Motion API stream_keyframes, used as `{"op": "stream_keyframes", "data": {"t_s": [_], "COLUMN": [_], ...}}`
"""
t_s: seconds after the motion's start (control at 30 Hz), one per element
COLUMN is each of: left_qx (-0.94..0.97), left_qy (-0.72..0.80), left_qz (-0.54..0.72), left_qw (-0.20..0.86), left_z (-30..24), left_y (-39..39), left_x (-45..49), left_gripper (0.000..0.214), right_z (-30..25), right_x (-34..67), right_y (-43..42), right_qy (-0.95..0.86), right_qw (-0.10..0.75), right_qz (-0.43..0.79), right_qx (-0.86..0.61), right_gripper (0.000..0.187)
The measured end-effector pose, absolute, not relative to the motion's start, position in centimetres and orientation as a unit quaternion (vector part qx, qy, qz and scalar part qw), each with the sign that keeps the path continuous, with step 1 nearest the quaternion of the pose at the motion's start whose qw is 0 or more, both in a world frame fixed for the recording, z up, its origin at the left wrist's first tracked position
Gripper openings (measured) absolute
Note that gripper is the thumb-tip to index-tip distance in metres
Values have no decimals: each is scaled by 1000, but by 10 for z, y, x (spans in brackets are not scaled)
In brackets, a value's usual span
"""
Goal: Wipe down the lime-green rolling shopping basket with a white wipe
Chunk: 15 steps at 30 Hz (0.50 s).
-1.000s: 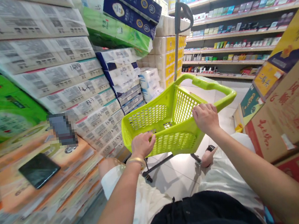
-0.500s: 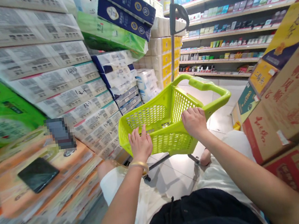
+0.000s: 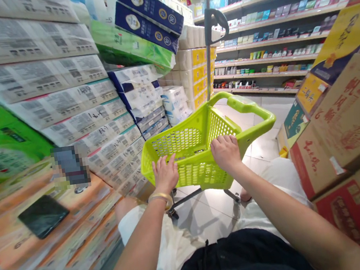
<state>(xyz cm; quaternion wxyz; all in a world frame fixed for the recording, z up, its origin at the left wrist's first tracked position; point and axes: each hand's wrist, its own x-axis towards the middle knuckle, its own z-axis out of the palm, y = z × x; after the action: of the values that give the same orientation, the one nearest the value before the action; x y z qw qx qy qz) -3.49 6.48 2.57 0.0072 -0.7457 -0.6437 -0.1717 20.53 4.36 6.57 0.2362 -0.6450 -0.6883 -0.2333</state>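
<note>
Left: stacked tissue packs [image 3: 74, 118], a dark phone [image 3: 43, 216] lying flat on orange packs [image 3: 85, 196]. Right: cardboard boxes [image 3: 348, 130]. Rear: stocked shelves [image 3: 270, 43] above a pale tiled floor [image 3: 207, 215].

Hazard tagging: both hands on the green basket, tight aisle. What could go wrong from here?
The left hand lies flat on the basket rim; only the right hand seems to grip, so it may tip. The basket could clip the stacked packs. The loose phone on the orange packs might slide off.
</note>
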Motion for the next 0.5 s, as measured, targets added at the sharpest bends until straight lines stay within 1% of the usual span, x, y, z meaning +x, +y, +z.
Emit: {"op": "stream_keyframes", "data": {"t_s": [0.5], "left_qx": [-787], "left_qy": [-593], "left_qz": [-170], "left_qw": [-16], "left_z": [27], "left_y": [86], "left_x": [-46], "left_gripper": [42], "right_z": [63], "right_x": [206], "right_y": [34], "right_qy": [-692], "right_qw": [233], "right_qz": [-243], "right_qx": [-639], "right_gripper": [30]}}
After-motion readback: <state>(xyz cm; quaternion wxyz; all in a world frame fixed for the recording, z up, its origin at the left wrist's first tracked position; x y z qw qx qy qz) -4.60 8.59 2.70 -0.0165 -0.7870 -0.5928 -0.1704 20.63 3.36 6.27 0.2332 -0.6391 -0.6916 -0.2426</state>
